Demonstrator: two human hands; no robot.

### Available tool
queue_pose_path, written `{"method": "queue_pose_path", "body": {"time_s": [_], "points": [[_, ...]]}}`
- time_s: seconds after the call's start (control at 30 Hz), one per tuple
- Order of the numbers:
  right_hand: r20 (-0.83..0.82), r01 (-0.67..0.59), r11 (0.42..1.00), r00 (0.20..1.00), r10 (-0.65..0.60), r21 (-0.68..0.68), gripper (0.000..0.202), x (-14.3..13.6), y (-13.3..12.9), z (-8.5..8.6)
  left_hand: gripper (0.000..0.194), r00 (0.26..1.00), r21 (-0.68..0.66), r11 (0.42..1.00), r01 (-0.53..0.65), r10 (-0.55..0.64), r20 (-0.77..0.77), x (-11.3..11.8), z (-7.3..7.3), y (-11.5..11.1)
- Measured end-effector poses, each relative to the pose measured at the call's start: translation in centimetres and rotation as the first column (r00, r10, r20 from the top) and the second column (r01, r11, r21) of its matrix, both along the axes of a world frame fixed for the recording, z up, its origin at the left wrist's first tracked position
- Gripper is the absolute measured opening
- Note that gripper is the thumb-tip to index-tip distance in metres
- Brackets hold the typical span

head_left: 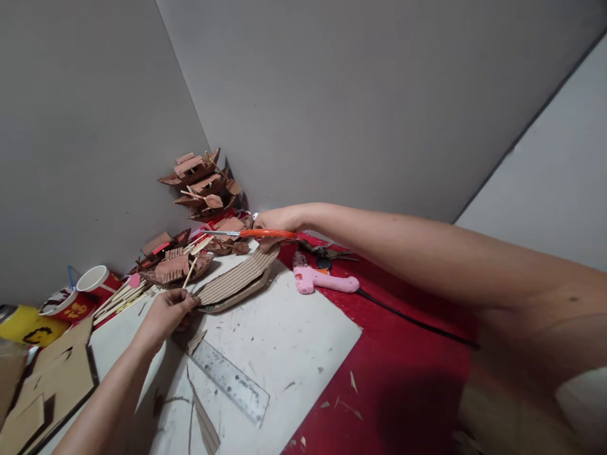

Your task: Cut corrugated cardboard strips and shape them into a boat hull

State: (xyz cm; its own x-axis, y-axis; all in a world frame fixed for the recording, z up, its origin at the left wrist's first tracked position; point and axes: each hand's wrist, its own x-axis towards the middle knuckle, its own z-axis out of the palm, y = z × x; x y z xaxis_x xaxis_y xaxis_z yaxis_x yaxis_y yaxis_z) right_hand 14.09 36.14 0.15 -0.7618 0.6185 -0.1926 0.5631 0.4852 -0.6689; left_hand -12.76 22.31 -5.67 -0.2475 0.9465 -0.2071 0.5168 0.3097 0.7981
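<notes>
A: Left hand [167, 311] pinching the near end of the cardboard strip [239, 278], fingers closing together on its edge. Strip lying across the white board [284, 341], stretching toward the back.

B: Right hand [275, 222] reaching far over, fingers wrapping tight around the orange scissors [251, 233], blades pointing left just above the strip's far end. Blades open or closed, can't tell.

A: Pink glue gun [322, 280] lying just beside on the red mat [408, 354], clear ruler [230, 380] sitting nearer, cardboard boats [202, 183] piling up in the corner.
</notes>
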Motion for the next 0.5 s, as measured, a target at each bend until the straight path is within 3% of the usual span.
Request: {"method": "queue_pose_path", "body": {"time_s": [0.17, 0.23, 0.3, 0.37, 0.4, 0.47, 0.5], "points": [[-0.095, -0.050, 0.999, 0.994, 0.049, -0.015, 0.032, 1.3, -0.4, 0.5, 0.041, 0.988, 0.103, 0.994, -0.043, 0.058, -0.146, -0.2, 1.3, -0.6], [-0.137, -0.052, 0.999, 0.989, 0.050, -0.013, 0.030, 1.9, -0.6, 0.6, 0.041, 0.969, 0.235, 0.969, -0.071, 0.123, -0.216, -0.1, 2.2, -1.2], [-0.192, -0.038, 0.999, 0.981, 0.037, 0.001, 0.027, 2.4, -1.0, 0.8, 0.037, 0.945, 0.441, 0.892, -0.103, 0.226, -0.235, 0.4, 3.0, -2.2], [-0.256, -0.010, 1.000, 0.966, 0.016, 0.027, 0.024, 2.7, -1.7, 1.0, 0.032, 0.942, 0.607, 0.780, -0.150, 0.299, -0.152, 1.4, 3.6, -3.5], [-0.304, 0.014, 0.999, 0.953, -0.002, 0.039, 0.023, 2.7, -2.2, 1.1, 0.029, 0.952, 0.635, 0.751, -0.182, 0.296, -0.077, 2.1, 3.8, -4.2], [-0.436, 0.072, 0.997, 0.899, -0.047, 0.041, 0.018, 2.5, -3.7, 1.3, 0.025, 0.973, 0.611, 0.761, -0.219, 0.214, 0.082, 4.1, 4.1, -5.6], [-0.515, 0.099, 0.995, 0.855, -0.071, 0.026, 0.016, 2.3, -4.6, 1.4, 0.024, 0.976, 0.567, 0.796, -0.213, 0.150, 0.156, 5.2, 4.1, -6.3]]}}
